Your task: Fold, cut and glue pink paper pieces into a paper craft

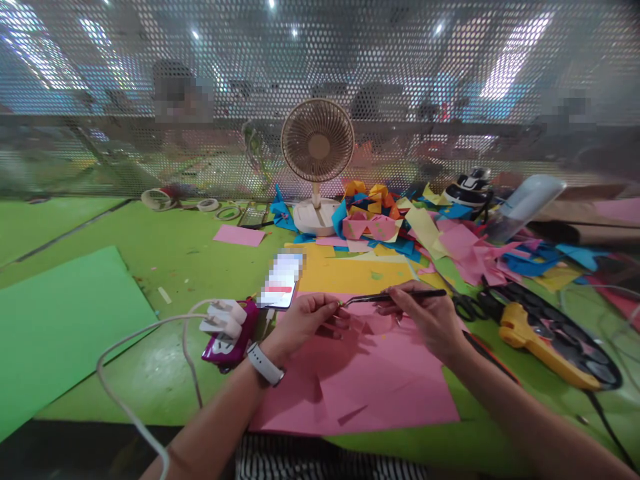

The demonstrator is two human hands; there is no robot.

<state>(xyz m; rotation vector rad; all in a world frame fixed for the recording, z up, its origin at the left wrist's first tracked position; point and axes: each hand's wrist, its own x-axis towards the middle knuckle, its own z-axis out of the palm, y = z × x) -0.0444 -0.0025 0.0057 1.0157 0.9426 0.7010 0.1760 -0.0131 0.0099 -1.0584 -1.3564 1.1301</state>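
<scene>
My right hand (423,312) grips a pair of dark tweezers (373,298), whose bent tip points left. That tip meets the fingertips of my left hand (317,315), which are pinched together on a tiny greenish piece too small to name. A white watch band circles my left wrist. Beneath both hands lies a sheet of pink paper (380,393) with a few cut pink pieces on it. Yellow paper (360,275) extends behind the pink sheet. Just beyond my left hand is a phone (281,283) with its screen lit.
A purple power strip (214,353) with white plugs and cables is at left, near a large green sheet (70,327). Behind stand a fan (318,143) and colourful paper scraps (465,250). At right lie scissors (467,307), a yellow-handled tool (550,350) and a black tray (607,373).
</scene>
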